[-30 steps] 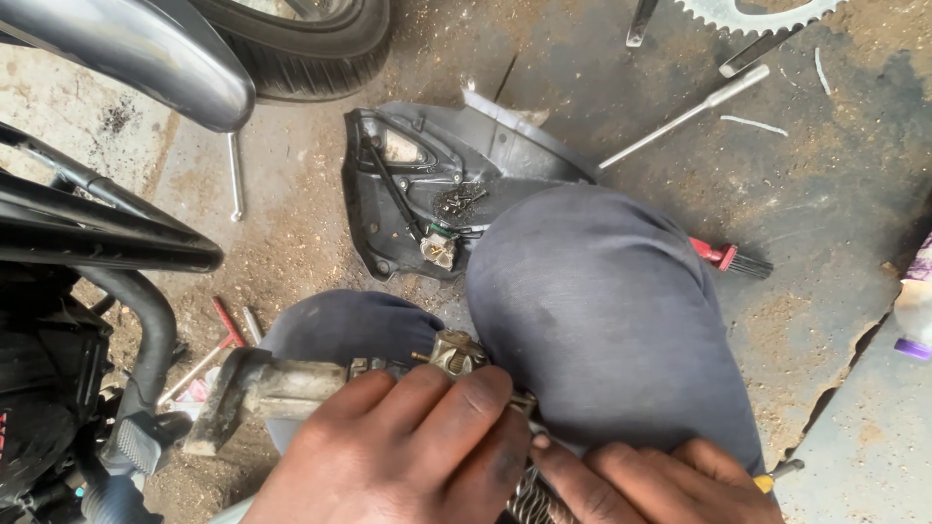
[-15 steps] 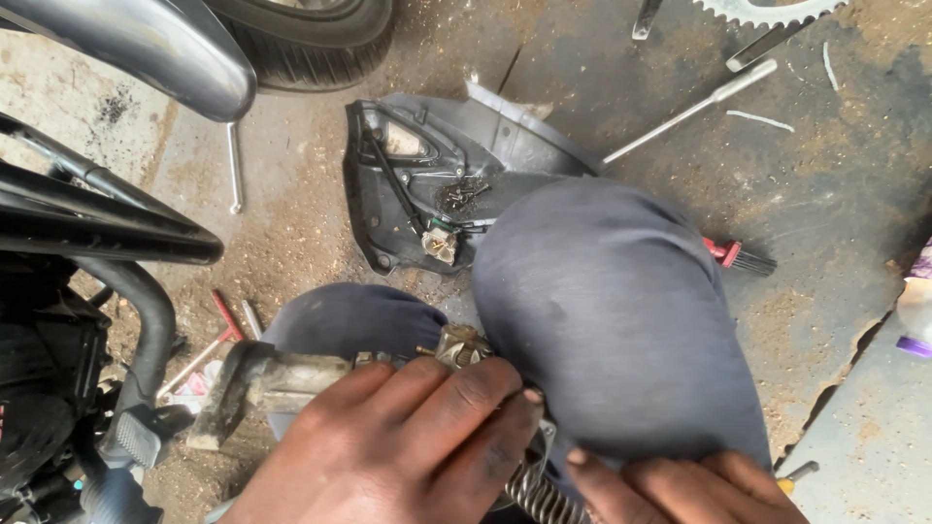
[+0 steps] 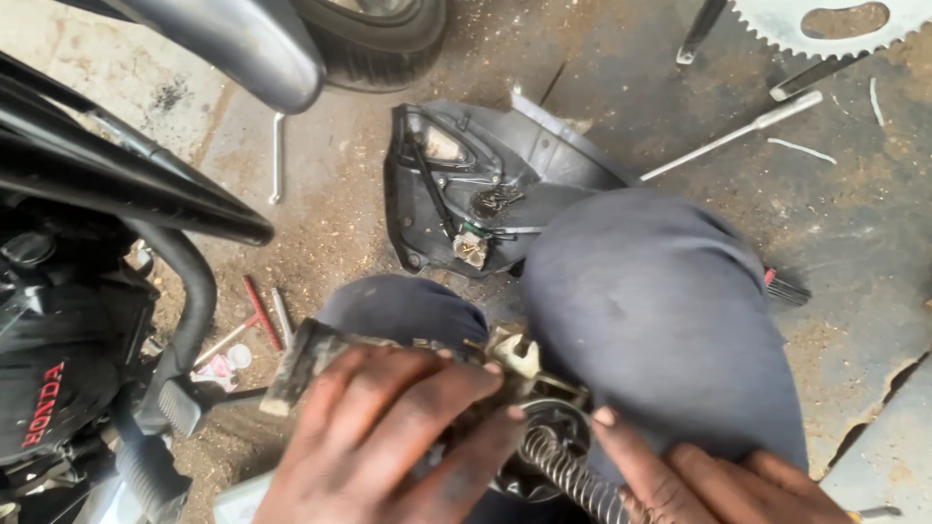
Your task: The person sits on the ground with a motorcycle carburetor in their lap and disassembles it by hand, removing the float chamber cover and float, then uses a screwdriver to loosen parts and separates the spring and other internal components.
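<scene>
My left hand (image 3: 398,442) is wrapped over a grimy metal motorcycle part (image 3: 311,357) that lies across my lap, its fingers reaching to a pale connector (image 3: 515,354) at the part's right end. My right hand (image 3: 718,475) sits at the bottom right, fingertips touching a coiled steel spring (image 3: 568,471) that hangs from a dark round piece under the part. Both knees in dark grey trousers (image 3: 660,311) fill the middle of the view.
A black plastic fairing panel (image 3: 466,194) with wiring lies on the dirty concrete ahead. A motorcycle frame (image 3: 107,184) and tyre (image 3: 374,39) stand at left. A sprocket (image 3: 825,19), a long socket wrench (image 3: 728,136) and red-handled tools (image 3: 257,311) lie around.
My right hand has slid right and lower, away from the left hand. The spring is more exposed now. My left hand stays on the part.
</scene>
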